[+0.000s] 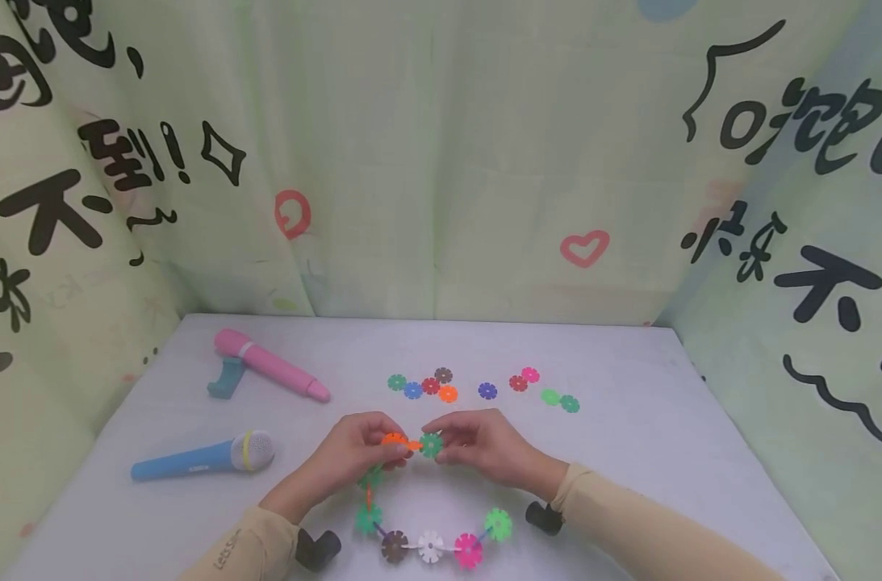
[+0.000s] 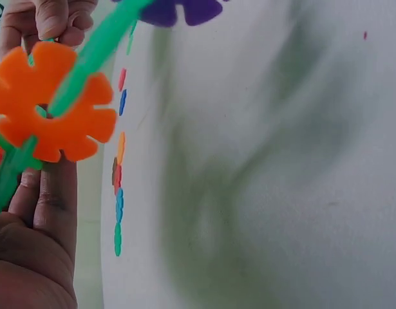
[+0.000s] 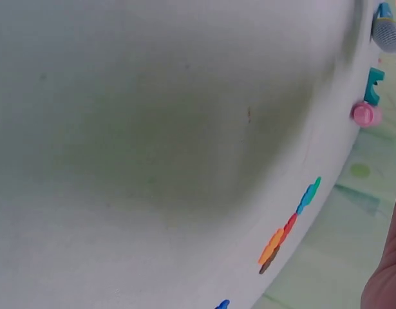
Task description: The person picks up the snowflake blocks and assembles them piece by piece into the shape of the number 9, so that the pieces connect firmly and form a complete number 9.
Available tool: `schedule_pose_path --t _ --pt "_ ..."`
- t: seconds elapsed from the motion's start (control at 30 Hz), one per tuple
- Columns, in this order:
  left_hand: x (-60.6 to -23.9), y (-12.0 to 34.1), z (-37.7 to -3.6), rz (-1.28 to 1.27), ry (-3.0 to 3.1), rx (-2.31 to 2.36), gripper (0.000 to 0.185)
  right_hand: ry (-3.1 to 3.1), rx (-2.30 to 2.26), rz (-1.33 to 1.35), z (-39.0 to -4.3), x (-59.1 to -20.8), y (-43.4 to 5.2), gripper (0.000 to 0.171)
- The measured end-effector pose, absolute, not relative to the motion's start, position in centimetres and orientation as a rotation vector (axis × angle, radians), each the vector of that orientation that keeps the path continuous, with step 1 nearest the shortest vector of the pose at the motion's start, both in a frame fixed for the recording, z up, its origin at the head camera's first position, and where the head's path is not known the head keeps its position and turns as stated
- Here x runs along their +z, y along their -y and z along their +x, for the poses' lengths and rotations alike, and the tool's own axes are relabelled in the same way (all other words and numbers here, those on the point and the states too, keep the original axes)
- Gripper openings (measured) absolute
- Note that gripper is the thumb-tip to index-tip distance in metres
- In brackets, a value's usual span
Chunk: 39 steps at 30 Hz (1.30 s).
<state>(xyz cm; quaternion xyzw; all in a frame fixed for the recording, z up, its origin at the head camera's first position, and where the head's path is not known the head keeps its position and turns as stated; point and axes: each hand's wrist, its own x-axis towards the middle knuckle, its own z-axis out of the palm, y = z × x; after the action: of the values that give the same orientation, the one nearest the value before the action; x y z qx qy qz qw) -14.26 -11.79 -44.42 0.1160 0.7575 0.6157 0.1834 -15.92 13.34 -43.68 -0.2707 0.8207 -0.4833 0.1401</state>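
Slotted plastic snowflake discs, joined edge to edge, form a curved chain [image 1: 430, 547] below my hands in the head view. It runs through green, brown, white and pink discs to a light green disc [image 1: 498, 524] at its free end. My left hand [image 1: 349, 448] pinches the chain near an orange disc [image 2: 82, 138], which looms large in the left wrist view with a green disc slotted through it. At the chain's upper right end, my right hand [image 1: 487, 444] pinches a green disc [image 1: 431, 445] by its edge. The right wrist view shows only a sliver of that hand.
Several loose discs [image 1: 448, 394] lie in a row toward the back of the white table [image 1: 615, 363]. On the left are a pink toy microphone [image 1: 277, 363], a teal stand-like piece [image 1: 227, 378] and a blue toy microphone [image 1: 194, 460]. Printed curtains [image 1: 433, 161] enclose the table.
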Motion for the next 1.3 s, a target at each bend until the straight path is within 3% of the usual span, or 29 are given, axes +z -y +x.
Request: schedule_pose_path --t 0.23,0.53,0.87,1.3 --pt "-44.41 11.73 -14.39 0.348 -2.134 1.719 0.014 -2.432 -1.367 -0.870 -15.80 -43.47 -13.39 0.040" --pt "-44.04 11.51 -14.47 0.353 -2.162 1.704 0.012 -2.380 -1.470 -0.779 -15.62 -43.18 -13.27 0.040" --pt "-44.30 12.09 -14.23 0.439 -2.132 1.639 0.025 -2.355 -1.452 -0.833 -15.75 -43.59 -13.15 0.039" --pt "-43.96 11.79 -14.31 0.467 -2.133 1.625 0.022 -2.359 -1.447 -0.894 -16.08 -43.89 -13.01 0.038"
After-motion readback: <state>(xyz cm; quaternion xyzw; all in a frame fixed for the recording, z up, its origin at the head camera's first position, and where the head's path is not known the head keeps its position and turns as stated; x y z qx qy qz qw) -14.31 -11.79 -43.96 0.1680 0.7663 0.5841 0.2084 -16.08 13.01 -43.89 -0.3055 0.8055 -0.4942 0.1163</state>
